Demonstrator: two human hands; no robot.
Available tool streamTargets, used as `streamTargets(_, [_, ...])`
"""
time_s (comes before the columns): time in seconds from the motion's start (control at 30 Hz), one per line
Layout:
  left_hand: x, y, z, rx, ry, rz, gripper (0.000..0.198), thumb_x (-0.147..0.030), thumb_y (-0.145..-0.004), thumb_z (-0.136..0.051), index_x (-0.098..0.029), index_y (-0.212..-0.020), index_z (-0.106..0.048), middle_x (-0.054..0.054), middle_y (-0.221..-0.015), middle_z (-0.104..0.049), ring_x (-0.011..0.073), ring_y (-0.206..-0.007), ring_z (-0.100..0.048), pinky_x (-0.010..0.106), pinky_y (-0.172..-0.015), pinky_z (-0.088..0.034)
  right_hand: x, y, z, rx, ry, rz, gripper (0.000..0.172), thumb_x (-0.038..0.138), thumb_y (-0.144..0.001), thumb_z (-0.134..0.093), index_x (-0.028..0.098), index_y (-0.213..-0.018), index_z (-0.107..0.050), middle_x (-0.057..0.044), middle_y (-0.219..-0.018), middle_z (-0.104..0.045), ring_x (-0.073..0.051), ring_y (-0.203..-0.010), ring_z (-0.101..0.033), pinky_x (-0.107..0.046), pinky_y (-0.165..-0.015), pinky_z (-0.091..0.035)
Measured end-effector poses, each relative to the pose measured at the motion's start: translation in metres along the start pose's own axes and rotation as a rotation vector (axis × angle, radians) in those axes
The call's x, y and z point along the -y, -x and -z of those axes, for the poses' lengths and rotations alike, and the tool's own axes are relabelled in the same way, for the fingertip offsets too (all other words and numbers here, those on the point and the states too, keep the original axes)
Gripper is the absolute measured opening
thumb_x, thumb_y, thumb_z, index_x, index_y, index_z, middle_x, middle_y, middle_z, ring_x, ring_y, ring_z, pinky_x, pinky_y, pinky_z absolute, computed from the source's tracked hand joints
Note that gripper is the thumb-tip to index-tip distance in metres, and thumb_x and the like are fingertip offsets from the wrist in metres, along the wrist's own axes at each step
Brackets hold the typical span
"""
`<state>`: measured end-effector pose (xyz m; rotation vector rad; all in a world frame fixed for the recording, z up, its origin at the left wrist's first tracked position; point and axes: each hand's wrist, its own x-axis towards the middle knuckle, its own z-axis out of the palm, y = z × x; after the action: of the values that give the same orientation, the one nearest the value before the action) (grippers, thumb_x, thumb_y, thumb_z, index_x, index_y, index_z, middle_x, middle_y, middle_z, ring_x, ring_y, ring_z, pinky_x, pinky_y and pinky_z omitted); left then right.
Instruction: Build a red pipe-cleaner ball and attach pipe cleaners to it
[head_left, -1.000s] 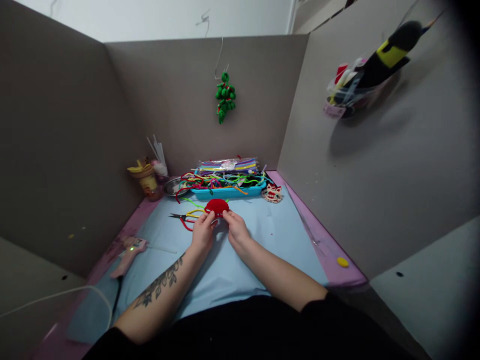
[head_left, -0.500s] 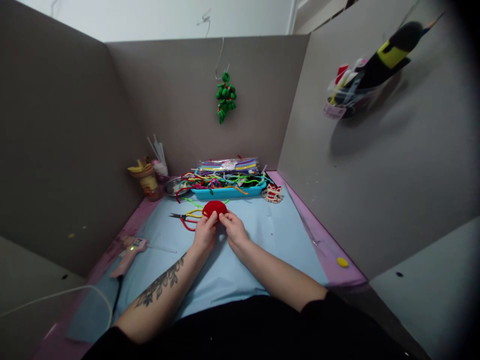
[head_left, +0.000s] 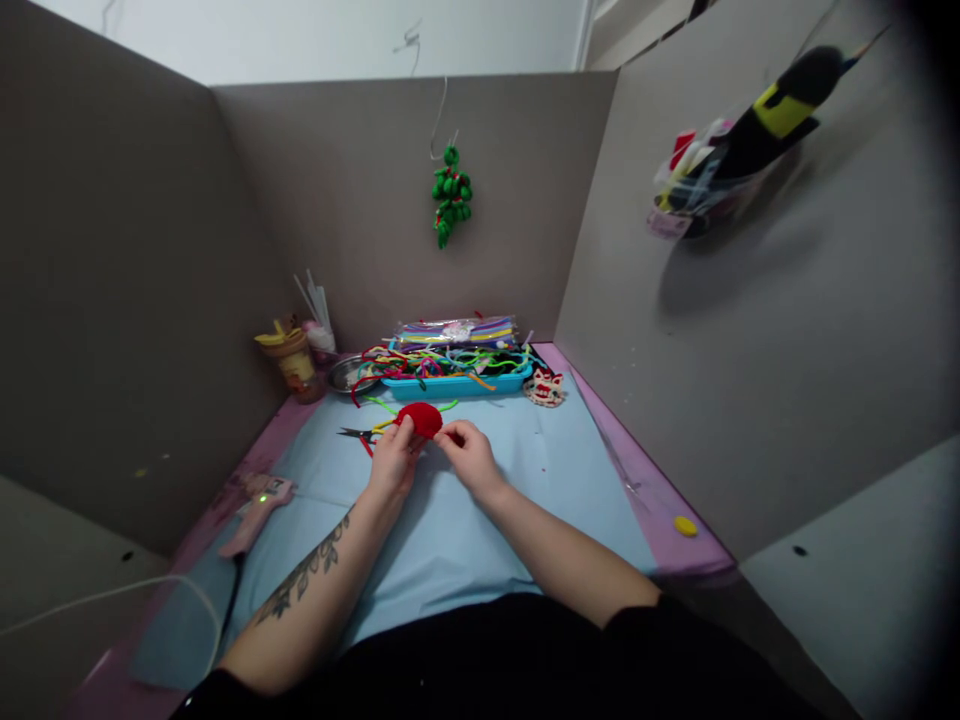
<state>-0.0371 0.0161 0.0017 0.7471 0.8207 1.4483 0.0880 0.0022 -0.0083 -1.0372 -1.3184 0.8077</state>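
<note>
My left hand (head_left: 394,459) is closed on a red fuzzy oval piece (head_left: 421,419), thumb on top and fingers beneath. At the right edge of that piece, my right hand (head_left: 469,452) is closed in a pinch; what lies between its fingertips is too small to make out. Scissors (head_left: 358,434) with red and yellow handles lie just left of the left hand, their handles partly hidden by it. A light-green pipe cleaner (head_left: 448,406) shows behind the red piece.
A blue tray (head_left: 457,385) of tangled pipe cleaners stands at the back. A pink glue gun (head_left: 259,512) lies at left, near a metal bowl (head_left: 352,375) and a tan cup (head_left: 296,365). A red-and-white crafted piece (head_left: 545,388) rests right of the tray. Grey panels enclose the table.
The red piece has moved slightly left with my left hand and turned. My right hand has shifted from holding it alongside the left to a pinch at its right edge.
</note>
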Motion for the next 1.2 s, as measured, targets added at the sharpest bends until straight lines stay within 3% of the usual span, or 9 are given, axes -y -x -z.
streamTargets(0.23, [-0.002, 0.001, 0.0, 0.008, 0.016, 0.02, 0.039, -0.047, -0.068, -0.074, -0.017, -0.092, -0.069, 0.009, -0.091, -0.074, 0.0193, -0.081, -0.069, 0.029, -0.073, -0.05, -0.01, -0.006, 0.001, -0.028, -0.231, -0.194, 0.018, 0.037, -0.071, -0.065, 0.019, -0.066, -0.064, 0.003, -0.059, -0.055, -0.013, -0.058, -0.047, -0.026, -0.058, -0.039])
streamTargets(0.47, [-0.002, -0.001, 0.0, 0.009, 0.042, 0.134, 0.032, -0.044, -0.075, -0.069, -0.02, -0.096, -0.068, 0.007, -0.095, -0.074, 0.018, -0.082, -0.068, 0.029, -0.076, -0.05, -0.014, -0.01, 0.0, -0.057, -0.275, -0.256, 0.022, 0.04, -0.065, -0.07, 0.018, -0.065, -0.067, 0.002, -0.06, -0.06, -0.013, -0.059, -0.05, -0.026, -0.058, -0.041])
streamTargets(0.67, [-0.002, 0.0, 0.0, -0.008, 0.081, 0.194, 0.026, -0.041, -0.076, -0.068, -0.021, -0.092, -0.069, 0.007, -0.095, -0.073, 0.018, -0.082, -0.066, 0.028, -0.069, -0.049, -0.015, -0.012, -0.001, -0.056, -0.318, -0.318, 0.026, 0.043, -0.062, -0.071, 0.018, -0.064, -0.065, 0.002, -0.056, -0.058, -0.012, -0.055, -0.047, -0.025, -0.054, -0.038])
streamTargets(0.83, [0.001, 0.003, -0.001, 0.072, 0.023, 0.087, 0.033, -0.035, -0.066, -0.077, -0.019, -0.092, -0.067, 0.007, -0.098, -0.071, 0.0183, -0.088, -0.065, 0.028, -0.075, -0.049, -0.014, -0.009, -0.002, -0.036, -0.294, -0.284, 0.027, 0.045, -0.065, -0.069, 0.018, -0.063, -0.063, 0.003, -0.054, -0.055, -0.012, -0.054, -0.046, -0.024, -0.053, -0.036])
streamTargets(0.93, [0.001, 0.001, -0.001, 0.055, 0.011, 0.006, 0.037, -0.032, -0.06, -0.082, -0.018, -0.089, -0.065, 0.007, -0.093, -0.071, 0.0172, -0.084, -0.065, 0.028, -0.076, -0.049, -0.011, -0.007, -0.002, 0.023, -0.247, -0.258, 0.026, 0.043, -0.068, -0.066, 0.019, -0.06, -0.06, 0.005, -0.051, -0.051, -0.012, -0.053, -0.044, -0.024, -0.054, -0.036])
streamTargets(1.07, [-0.002, -0.001, 0.002, 0.027, -0.009, 0.017, 0.038, -0.035, -0.058, -0.083, -0.015, -0.086, -0.065, 0.005, -0.083, -0.07, 0.0142, -0.072, -0.064, 0.025, -0.069, -0.048, -0.008, -0.005, 0.0, 0.119, -0.113, -0.121, 0.021, 0.036, -0.071, -0.064, 0.02, -0.058, -0.06, 0.003, -0.058, -0.054, -0.013, -0.059, -0.048, -0.027, -0.061, -0.04])
streamTargets(1.2, [-0.003, 0.0, 0.001, 0.033, -0.015, 0.037, 0.04, -0.034, -0.058, -0.082, -0.015, -0.09, -0.065, 0.005, -0.084, -0.071, 0.0138, -0.073, -0.064, 0.024, -0.068, -0.047, -0.008, -0.004, 0.003, 0.117, 0.069, 0.027, 0.019, 0.031, -0.073, -0.062, 0.021, -0.056, -0.062, 0.0, -0.063, -0.055, -0.016, -0.069, -0.053, -0.03, -0.069, -0.042])
